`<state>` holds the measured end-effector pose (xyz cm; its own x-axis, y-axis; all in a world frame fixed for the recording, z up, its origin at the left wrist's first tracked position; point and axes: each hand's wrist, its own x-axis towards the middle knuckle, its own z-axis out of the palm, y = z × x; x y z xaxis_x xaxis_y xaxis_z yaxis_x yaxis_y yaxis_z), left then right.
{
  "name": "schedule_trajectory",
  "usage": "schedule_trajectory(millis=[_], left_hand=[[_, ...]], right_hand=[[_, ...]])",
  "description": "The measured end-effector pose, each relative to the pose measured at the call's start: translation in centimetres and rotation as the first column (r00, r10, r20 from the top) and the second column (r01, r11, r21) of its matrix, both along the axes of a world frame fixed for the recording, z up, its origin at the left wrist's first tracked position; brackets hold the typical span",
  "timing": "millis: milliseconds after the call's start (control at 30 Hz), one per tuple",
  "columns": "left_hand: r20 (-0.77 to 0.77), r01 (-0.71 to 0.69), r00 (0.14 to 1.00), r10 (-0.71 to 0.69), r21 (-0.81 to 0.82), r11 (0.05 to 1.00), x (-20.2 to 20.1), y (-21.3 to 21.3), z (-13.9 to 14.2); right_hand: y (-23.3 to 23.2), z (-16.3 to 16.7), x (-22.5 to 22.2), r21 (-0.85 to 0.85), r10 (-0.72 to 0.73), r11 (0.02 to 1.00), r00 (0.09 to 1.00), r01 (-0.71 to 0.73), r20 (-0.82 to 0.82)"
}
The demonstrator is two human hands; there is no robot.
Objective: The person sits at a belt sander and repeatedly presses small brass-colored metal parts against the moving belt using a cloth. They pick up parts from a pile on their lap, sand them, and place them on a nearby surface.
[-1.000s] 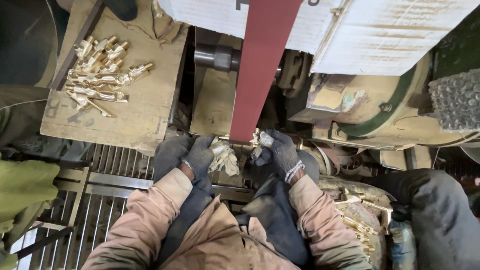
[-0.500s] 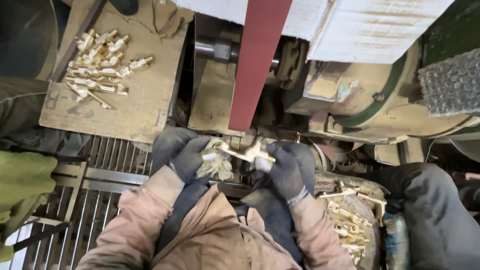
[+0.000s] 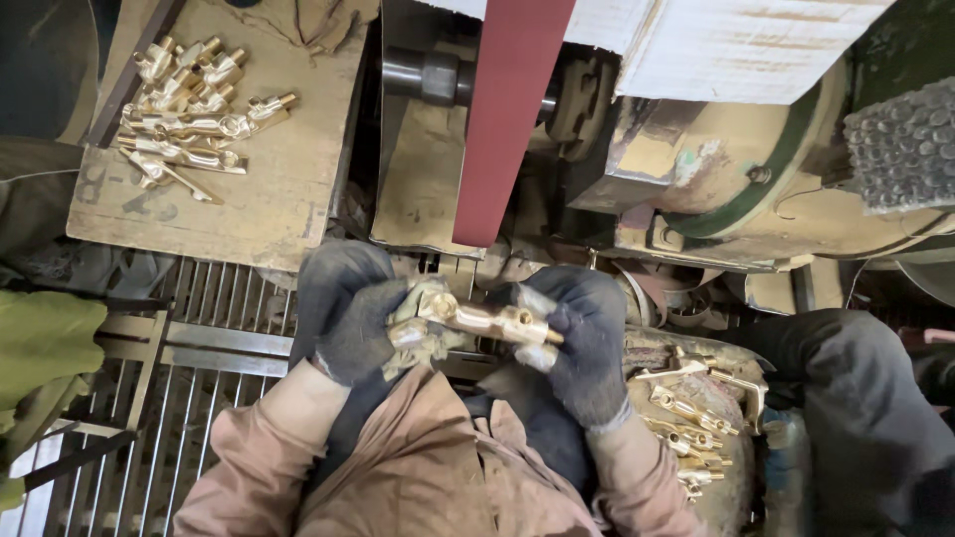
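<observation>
Head view shows me both gloved hands close together below the red sanding belt. My left hand and right hand are closed on one brass fitting, not touching the belt. Shiny fittings lie on the wooden worktop; more fittings wait at the right.

Your left hand and right hand each wear a dark grey knitted work glove with worn, pale fingertips and a lighter ribbed cuff. Your sleeves are dusty, faded pinkish-brown fabric, creased at the forearms, and match the jacket front.
</observation>
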<state>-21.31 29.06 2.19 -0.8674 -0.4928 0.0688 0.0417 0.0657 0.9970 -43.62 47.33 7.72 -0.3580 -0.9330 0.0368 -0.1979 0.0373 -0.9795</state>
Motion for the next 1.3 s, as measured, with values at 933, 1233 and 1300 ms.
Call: schedule_trajectory(millis=[933,1233,1300], left_hand=[[0.167,-0.253,0.968,0.189,0.636,0.729,-7.5,-4.7,-6.0],[0.127,-0.132,0.990,0.057,0.732,0.668,-5.3,-3.4,-5.3],[0.105,-0.075,0.995,0.002,0.705,0.706,-5.0,-3.1,-5.1]], right_hand=[[-9.5,-8.2,-5.5,0.355,-0.240,0.934,0.799,0.036,0.551],[-5.0,-5.6,-3.7,0.311,-0.143,0.950,0.897,0.007,0.418],[-3.4,-5.7,-2.8,0.240,-0.112,0.971,0.916,0.017,0.386]])
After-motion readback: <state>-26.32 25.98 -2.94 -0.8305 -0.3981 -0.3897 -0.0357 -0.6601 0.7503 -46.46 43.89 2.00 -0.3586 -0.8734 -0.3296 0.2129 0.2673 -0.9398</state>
